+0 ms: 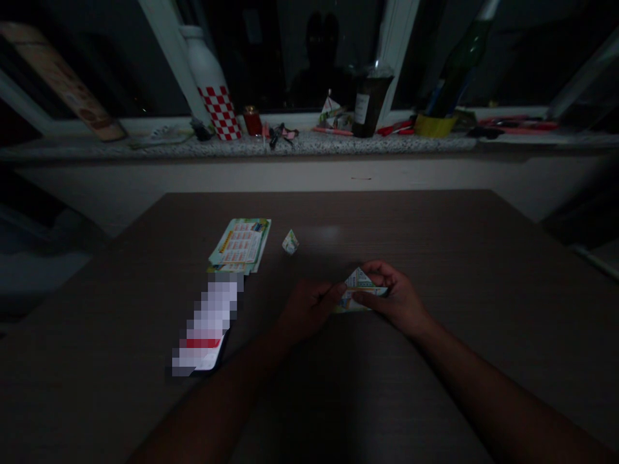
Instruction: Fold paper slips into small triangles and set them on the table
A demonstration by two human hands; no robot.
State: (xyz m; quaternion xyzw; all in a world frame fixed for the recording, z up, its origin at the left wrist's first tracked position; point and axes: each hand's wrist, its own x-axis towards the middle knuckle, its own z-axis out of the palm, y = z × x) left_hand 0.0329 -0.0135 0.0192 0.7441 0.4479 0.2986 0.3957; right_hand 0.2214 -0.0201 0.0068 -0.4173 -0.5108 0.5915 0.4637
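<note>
Between my two hands is a partly folded printed paper, with a triangular peak pointing away from me and a flat band along its near side. My left hand pinches its left end, thumb on top. At the right end my right hand grips it, the thumb pressed across the band and the fingers curled behind. A small folded paper piece lies on the table beyond my left hand. Farther left sits a stack of printed paper sheets, with a phone with a lit, blurred screen just nearer to me.
The dark wooden table ends at a wall below a granite windowsill. On the sill stand a red-and-white checkered bottle, a small red jar, a dark plastic cup, a green bottle and a yellow tape roll.
</note>
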